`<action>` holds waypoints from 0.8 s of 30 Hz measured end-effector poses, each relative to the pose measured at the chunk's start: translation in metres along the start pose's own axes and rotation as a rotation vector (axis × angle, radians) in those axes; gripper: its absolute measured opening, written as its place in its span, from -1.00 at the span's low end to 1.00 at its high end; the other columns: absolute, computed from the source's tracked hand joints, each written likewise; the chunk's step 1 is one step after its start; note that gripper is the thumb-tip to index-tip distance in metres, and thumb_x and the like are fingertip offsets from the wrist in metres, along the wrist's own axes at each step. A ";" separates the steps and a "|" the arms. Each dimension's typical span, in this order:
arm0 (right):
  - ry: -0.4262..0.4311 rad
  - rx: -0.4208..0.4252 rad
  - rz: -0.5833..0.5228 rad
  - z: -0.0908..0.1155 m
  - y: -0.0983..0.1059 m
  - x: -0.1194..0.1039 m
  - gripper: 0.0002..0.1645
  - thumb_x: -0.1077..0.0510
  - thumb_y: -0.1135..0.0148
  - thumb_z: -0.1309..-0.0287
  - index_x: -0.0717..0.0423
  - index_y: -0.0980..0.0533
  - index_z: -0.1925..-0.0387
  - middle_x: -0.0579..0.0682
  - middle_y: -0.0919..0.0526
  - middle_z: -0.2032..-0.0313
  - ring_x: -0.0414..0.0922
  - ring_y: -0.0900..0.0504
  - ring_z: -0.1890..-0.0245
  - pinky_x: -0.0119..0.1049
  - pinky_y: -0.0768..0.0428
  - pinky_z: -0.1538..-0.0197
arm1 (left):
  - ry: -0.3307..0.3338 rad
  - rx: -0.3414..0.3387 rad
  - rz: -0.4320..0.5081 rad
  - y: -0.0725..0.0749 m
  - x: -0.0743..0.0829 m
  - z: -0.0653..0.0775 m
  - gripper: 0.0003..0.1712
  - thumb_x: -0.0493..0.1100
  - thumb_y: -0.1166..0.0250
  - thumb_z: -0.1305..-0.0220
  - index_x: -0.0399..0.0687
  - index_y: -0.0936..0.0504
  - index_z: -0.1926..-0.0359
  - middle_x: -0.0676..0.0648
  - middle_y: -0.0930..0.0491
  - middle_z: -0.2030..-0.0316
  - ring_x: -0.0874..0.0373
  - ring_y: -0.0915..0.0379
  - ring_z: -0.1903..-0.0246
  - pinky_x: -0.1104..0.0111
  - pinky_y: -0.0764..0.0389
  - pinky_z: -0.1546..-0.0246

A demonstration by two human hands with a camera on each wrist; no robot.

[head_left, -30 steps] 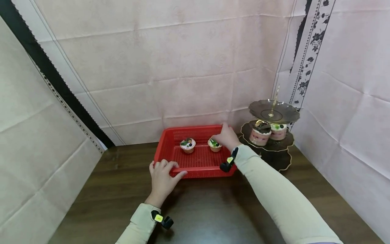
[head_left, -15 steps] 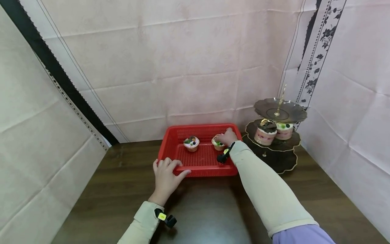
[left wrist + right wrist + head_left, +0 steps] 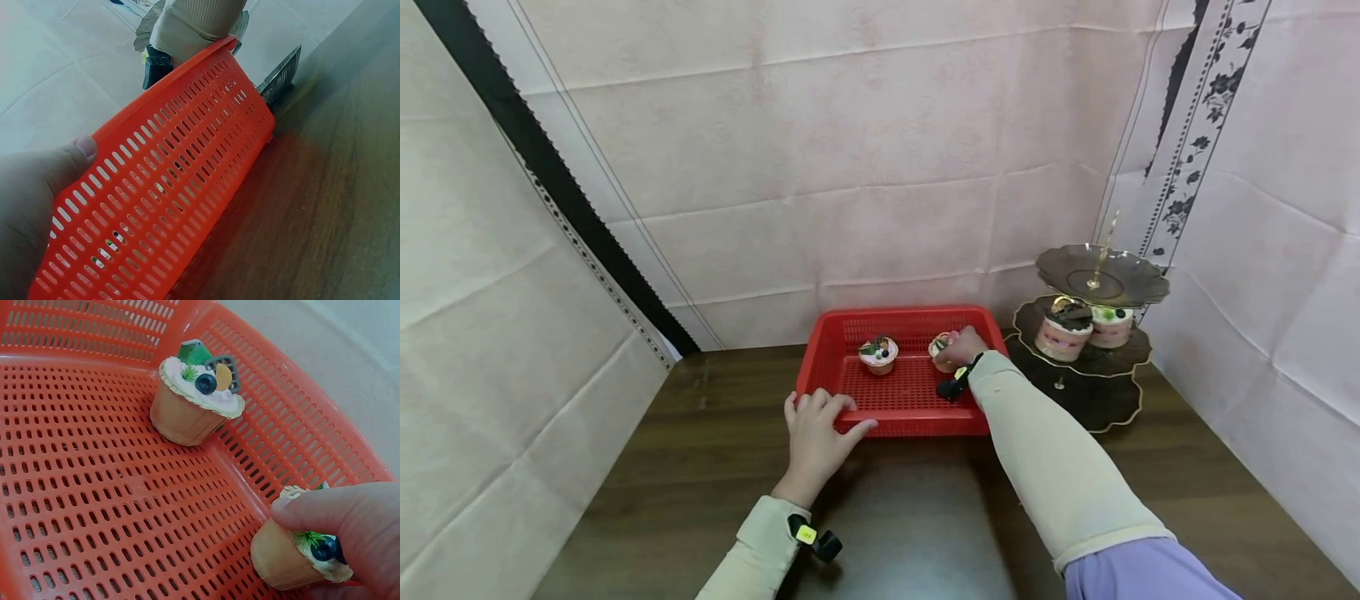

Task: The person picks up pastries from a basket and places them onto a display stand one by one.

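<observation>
Right hand (image 3: 964, 345): fingers curled round 1 cupcake (image 3: 300, 557) inside the red basket (image 3: 902, 417)
Left hand (image 3: 814, 429): grips basket's near rim
Second cupcake (image 3: 878, 355): untouched

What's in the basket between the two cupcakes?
Nothing: in the right wrist view, only bare red basket floor lies between the free cupcake and the cupcake the right hand grips.

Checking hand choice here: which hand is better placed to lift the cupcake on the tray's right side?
Right. The right hand already grips that cupcake; the left hand holds the red tray rim.
</observation>
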State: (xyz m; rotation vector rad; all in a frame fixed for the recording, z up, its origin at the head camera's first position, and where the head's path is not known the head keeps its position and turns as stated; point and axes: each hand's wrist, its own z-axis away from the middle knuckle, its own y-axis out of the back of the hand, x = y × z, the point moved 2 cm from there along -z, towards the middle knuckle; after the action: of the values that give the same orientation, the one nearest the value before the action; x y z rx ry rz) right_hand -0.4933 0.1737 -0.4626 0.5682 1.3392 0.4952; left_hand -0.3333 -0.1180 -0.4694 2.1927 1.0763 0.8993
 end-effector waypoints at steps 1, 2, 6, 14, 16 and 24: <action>0.004 -0.008 0.004 0.000 0.001 0.001 -0.18 0.10 -0.51 0.11 0.29 -0.25 -0.10 0.18 -0.45 0.05 0.04 -0.46 0.12 -0.19 -0.53 0.02 | 0.000 -0.002 0.000 -0.001 0.000 0.000 -0.57 0.28 -0.55 0.00 0.15 -0.63 0.31 0.00 -0.48 0.33 -0.04 -0.39 0.18 -0.26 0.02 -0.35; 0.007 -0.014 -0.001 0.001 0.002 0.001 -0.23 0.13 -0.50 0.13 0.27 -0.27 -0.05 0.14 -0.43 0.10 0.02 -0.44 0.16 -0.23 -0.51 0.09 | -0.001 -0.002 0.000 -0.001 0.001 0.000 -0.57 0.28 -0.55 -0.01 0.15 -0.63 0.31 0.01 -0.48 0.33 -0.04 -0.39 0.18 -0.26 0.02 -0.35; 0.025 -0.030 0.010 0.003 0.004 -0.001 -0.44 0.23 -0.45 0.20 0.19 -0.30 0.18 0.06 -0.35 0.28 -0.03 -0.33 0.32 -0.28 -0.38 0.32 | -0.001 0.001 0.002 -0.001 0.002 0.000 -0.57 0.28 -0.55 -0.01 0.15 -0.64 0.31 0.00 -0.47 0.32 -0.04 -0.38 0.17 -0.26 0.02 -0.35; 0.006 -0.032 0.060 -0.001 0.007 -0.002 -0.57 0.12 -0.47 0.23 0.14 -0.40 0.37 0.04 -0.40 0.40 -0.04 -0.38 0.42 -0.29 -0.36 0.44 | 0.000 0.001 0.001 -0.001 0.001 0.000 -0.58 0.28 -0.54 -0.02 0.15 -0.63 0.31 0.00 -0.47 0.33 -0.04 -0.37 0.18 -0.26 0.03 -0.35; -0.002 -0.034 0.060 -0.003 0.008 -0.002 -0.58 0.10 -0.49 0.22 0.14 -0.44 0.36 0.04 -0.44 0.40 -0.03 -0.42 0.41 -0.29 -0.39 0.43 | -0.003 0.002 0.005 -0.001 0.001 0.000 -0.58 0.28 -0.54 -0.02 0.15 -0.63 0.31 0.00 -0.46 0.33 -0.04 -0.37 0.18 -0.26 0.03 -0.35; 0.031 -0.035 0.014 0.003 0.013 -0.006 -0.49 0.02 -0.49 0.19 0.11 -0.37 0.29 0.03 -0.43 0.35 -0.03 -0.44 0.34 -0.26 -0.42 0.34 | -0.016 0.011 0.000 -0.003 -0.003 0.000 -0.58 0.27 -0.55 -0.01 0.15 -0.64 0.32 0.00 -0.46 0.35 -0.04 -0.39 0.21 -0.25 0.00 -0.33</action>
State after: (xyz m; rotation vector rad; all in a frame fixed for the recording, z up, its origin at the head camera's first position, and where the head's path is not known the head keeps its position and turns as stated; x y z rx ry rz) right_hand -0.4919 0.1795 -0.4491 0.5428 1.3539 0.5399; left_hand -0.3362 -0.1188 -0.4719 2.2049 1.0764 0.8760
